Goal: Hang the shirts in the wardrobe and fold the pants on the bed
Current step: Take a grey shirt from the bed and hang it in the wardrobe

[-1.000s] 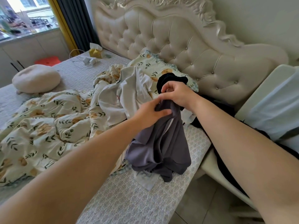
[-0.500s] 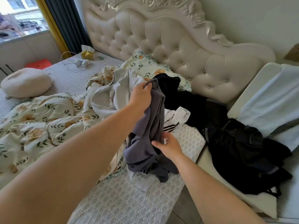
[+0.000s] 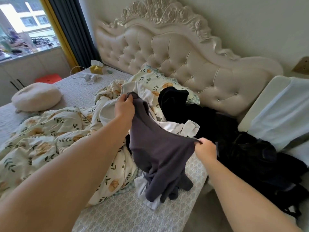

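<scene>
Over the rumpled bed [image 3: 127, 215], a grey garment [image 3: 158, 153] hangs stretched between the fingers [image 3: 128, 97]: left hand [image 3: 124, 107] pinching one edge, right hand [image 3: 204, 149] pinching another.

Two hands are showing, the left hand [image 3: 124, 108] and the right hand [image 3: 205, 150]. Showing with them are one grey garment [image 3: 158, 151], one floral duvet [image 3: 41, 136], one floral pillow [image 3: 155, 79], one round cushion [image 3: 36, 96], one red stool [image 3: 48, 78] and one tissue pack [image 3: 96, 68]; the black clothes [image 3: 200, 118] are lying too tangled to count.

The bed [image 3: 125, 215] bears a floral quilt [image 3: 50, 139], a round cushion [image 3: 36, 97] and heaped clothes [image 3: 197, 118].
</scene>
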`<state>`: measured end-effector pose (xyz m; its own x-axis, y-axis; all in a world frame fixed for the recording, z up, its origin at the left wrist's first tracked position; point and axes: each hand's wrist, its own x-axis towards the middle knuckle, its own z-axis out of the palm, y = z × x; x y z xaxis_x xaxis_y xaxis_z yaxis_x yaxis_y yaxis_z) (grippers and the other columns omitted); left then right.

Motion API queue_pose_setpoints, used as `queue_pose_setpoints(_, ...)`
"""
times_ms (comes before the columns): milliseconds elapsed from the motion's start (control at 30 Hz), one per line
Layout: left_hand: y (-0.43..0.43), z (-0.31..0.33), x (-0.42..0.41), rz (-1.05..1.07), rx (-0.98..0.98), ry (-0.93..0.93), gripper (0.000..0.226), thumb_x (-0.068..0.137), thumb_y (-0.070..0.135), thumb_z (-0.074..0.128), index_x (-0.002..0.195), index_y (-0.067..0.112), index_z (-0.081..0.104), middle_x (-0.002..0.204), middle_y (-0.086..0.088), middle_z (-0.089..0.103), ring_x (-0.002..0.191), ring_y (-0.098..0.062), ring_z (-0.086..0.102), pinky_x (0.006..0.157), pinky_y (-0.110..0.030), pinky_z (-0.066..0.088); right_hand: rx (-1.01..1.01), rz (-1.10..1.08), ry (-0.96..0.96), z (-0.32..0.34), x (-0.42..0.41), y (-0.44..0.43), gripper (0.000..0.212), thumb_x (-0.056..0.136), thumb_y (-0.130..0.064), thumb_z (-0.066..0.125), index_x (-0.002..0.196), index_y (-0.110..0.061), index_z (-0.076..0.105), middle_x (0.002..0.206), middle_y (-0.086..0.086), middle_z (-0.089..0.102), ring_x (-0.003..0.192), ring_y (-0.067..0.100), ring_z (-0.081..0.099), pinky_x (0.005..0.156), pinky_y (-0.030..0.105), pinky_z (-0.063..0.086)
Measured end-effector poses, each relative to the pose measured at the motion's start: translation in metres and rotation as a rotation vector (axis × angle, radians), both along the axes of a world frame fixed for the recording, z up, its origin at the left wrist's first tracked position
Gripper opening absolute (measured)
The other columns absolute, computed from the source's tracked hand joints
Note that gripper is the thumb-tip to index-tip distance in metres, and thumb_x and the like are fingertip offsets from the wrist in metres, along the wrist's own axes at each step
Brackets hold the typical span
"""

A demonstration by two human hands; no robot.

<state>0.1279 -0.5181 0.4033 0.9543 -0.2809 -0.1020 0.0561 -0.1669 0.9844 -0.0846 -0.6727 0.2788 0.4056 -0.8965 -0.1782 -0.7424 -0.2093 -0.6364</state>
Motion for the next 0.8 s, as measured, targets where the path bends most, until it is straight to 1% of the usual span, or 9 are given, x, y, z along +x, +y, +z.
queue_pose_setpoints(100, 0.010, -0.015, 0.003, 0.029, 0.079, -0.020, 0.020, 0.099, 0.026, 0.043, 0.099, 0.023, 0.062, 0.095, 0.001, 0.061, 0.095, -0.020, 0.055, 0.079, -0.031, 0.044, 0.043, -0.171, -0.194, 0.028, 0.006, -0.031, 0.026, 0.095, -0.018, 0.045, 0.111, -0.004, 0.059, 0.116, 0.020, 0.060, 0.107, 0.034, 0.054, 0.081, 0.032, 0.038)
queue_pose_setpoints(167, 0.015, -0.023, 0.005, 0.035, 0.133, -0.035, 0.020, 0.098, 0.026, 0.043, 0.098, 0.020, 0.062, 0.101, -0.006, 0.061, 0.097, -0.023, 0.055, 0.084, -0.035, 0.043, 0.045, -0.187, -0.317, 0.049, 0.009, -0.048, 0.031, 0.097, -0.020, 0.043, 0.119, 0.001, 0.053, 0.123, 0.022, 0.055, 0.115, 0.036, 0.050, 0.090, 0.034, 0.038)
queue_pose_setpoints(233, 0.023, -0.028, 0.006, 0.036, 0.202, -0.068, 0.024, 0.097, 0.027, 0.044, 0.103, 0.015, 0.063, 0.107, -0.010, 0.060, 0.102, -0.026, 0.055, 0.091, -0.041, 0.043, 0.008, -0.179, -0.382, 0.069, 0.008, -0.061, 0.033, 0.099, -0.022, 0.042, 0.120, 0.001, 0.052, 0.123, 0.021, 0.055, 0.115, 0.034, 0.050, 0.093, 0.034, 0.037)
queue_pose_setpoints(333, 0.030, -0.032, 0.007, -0.047, 0.217, -0.160, 0.023, 0.096, 0.024, 0.043, 0.077, 0.019, 0.057, 0.078, 0.000, 0.056, 0.080, -0.020, 0.052, 0.067, -0.034, 0.038, -0.148, -0.081, -0.307, 0.093, 0.001, -0.077, 0.031, 0.098, -0.024, 0.043, 0.116, 0.000, 0.052, 0.120, 0.020, 0.057, 0.111, 0.033, 0.051, 0.082, 0.030, 0.035)
queue_pose_setpoints(433, 0.030, -0.030, 0.006, -0.129, 0.196, -0.158, 0.027, 0.094, 0.023, 0.042, 0.069, 0.018, 0.050, 0.070, 0.002, 0.048, 0.069, -0.015, 0.044, 0.062, -0.032, 0.032, -0.241, 0.027, -0.268, 0.113, -0.007, -0.088, 0.028, 0.098, -0.024, 0.043, 0.113, -0.003, 0.054, 0.115, 0.019, 0.058, 0.108, 0.032, 0.052, 0.074, 0.026, 0.029)
queue_pose_setpoints(533, 0.029, -0.024, 0.004, -0.243, 0.147, -0.009, 0.025, 0.096, 0.025, 0.042, 0.077, 0.018, 0.057, 0.078, 0.000, 0.052, 0.076, -0.014, 0.048, 0.071, -0.031, 0.037, -0.324, 0.091, -0.204, 0.130, -0.013, -0.095, 0.030, 0.099, -0.025, 0.043, 0.117, -0.003, 0.054, 0.118, 0.020, 0.058, 0.110, 0.035, 0.051, 0.081, 0.031, 0.033)
queue_pose_setpoints(633, 0.030, -0.021, 0.001, -0.384, 0.106, 0.128, 0.018, 0.094, 0.034, 0.053, 0.088, 0.021, 0.065, 0.095, -0.004, 0.063, 0.090, -0.018, 0.059, 0.085, -0.034, 0.047, -0.395, 0.115, -0.174, 0.144, -0.017, -0.099, 0.027, 0.098, -0.026, 0.043, 0.110, -0.006, 0.055, 0.111, 0.020, 0.060, 0.105, 0.036, 0.052, 0.076, 0.031, 0.031)
queue_pose_setpoints(700, 0.034, -0.020, 0.002, -0.488, 0.095, 0.171, 0.031, 0.083, 0.050, 0.064, 0.097, 0.023, 0.068, 0.099, -0.005, 0.070, 0.093, -0.019, 0.066, 0.083, -0.033, 0.053, -0.419, 0.124, -0.164, 0.151, -0.019, -0.099, 0.025, 0.098, -0.026, 0.043, 0.107, -0.006, 0.056, 0.109, 0.020, 0.061, 0.102, 0.037, 0.053, 0.073, 0.030, 0.030)
queue_pose_setpoints(800, 0.038, -0.013, 0.004, -0.662, 0.196, 0.187, 0.055, 0.064, 0.061, 0.065, 0.101, 0.021, 0.070, 0.093, -0.002, 0.074, 0.086, -0.014, 0.071, 0.068, -0.023, 0.056, -0.403, 0.153, -0.167, 0.160, -0.021, -0.097, 0.025, 0.098, -0.026, 0.044, 0.106, -0.005, 0.056, 0.108, 0.018, 0.061, 0.101, 0.035, 0.053, 0.073, 0.029, 0.030)
